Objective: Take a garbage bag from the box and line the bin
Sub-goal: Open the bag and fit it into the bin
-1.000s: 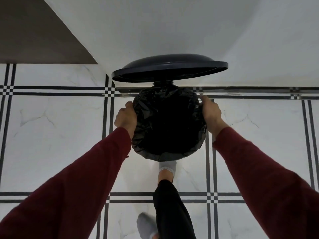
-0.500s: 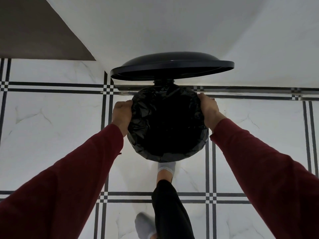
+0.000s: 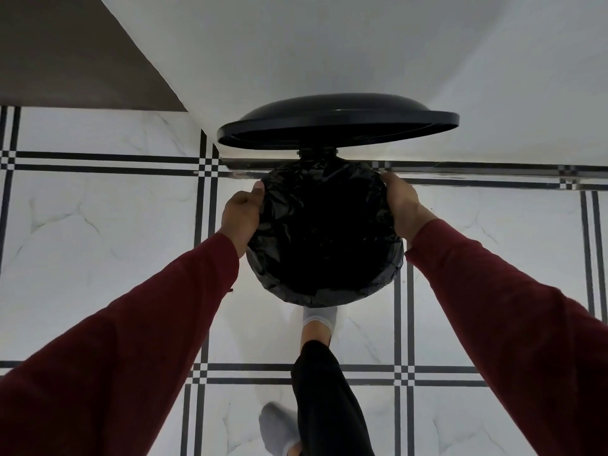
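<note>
A round black bin stands on the floor below me with its lid (image 3: 339,125) tipped up at the back. A crinkled black garbage bag (image 3: 324,232) covers the bin's mouth and folds over its rim, so the bin's own wall is hidden. My left hand (image 3: 241,215) grips the bag at the left rim, thumb on top. My right hand (image 3: 403,209) grips the bag at the right rim. The box of bags is not in view.
My foot in a grey sock (image 3: 319,319) is at the bin's front, where the pedal is hidden. My other foot (image 3: 278,431) stands behind. White wall (image 3: 329,44) rises behind the bin; white tiled floor (image 3: 98,241) with black lines lies around it.
Both hands have slid slightly along the rim toward the back of the bin, still holding the bag. The lid stays raised.
</note>
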Demonstrator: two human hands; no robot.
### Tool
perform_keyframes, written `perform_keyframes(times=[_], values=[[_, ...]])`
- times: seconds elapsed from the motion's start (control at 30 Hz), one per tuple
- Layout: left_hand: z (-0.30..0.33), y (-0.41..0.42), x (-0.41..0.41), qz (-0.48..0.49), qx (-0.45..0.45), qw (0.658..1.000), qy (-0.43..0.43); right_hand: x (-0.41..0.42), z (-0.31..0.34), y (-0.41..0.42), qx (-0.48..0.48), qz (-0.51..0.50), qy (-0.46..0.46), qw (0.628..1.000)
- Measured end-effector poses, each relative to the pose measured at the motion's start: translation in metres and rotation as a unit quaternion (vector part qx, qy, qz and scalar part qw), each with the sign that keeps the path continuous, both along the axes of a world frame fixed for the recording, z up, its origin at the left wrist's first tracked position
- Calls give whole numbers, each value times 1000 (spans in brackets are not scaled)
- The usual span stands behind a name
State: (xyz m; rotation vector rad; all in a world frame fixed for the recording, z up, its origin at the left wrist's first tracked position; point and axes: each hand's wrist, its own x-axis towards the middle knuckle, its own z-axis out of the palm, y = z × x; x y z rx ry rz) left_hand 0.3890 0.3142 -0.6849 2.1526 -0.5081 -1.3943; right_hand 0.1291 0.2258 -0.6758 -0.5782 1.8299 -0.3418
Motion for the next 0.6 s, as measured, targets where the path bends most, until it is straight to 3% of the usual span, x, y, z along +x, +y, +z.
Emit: perform_keyframes(times=[0.13, 0.27, 0.6], values=[[0, -8, 5, -30, 27, 999, 16, -1, 0, 2, -16, -17, -46, 999], [-3, -14, 4, -42, 30, 998, -23, 3, 2, 1, -7, -6, -60, 998], [0, -19, 1, -49, 6, 997, -60, 6, 2, 3, -65, 39, 112, 991]])
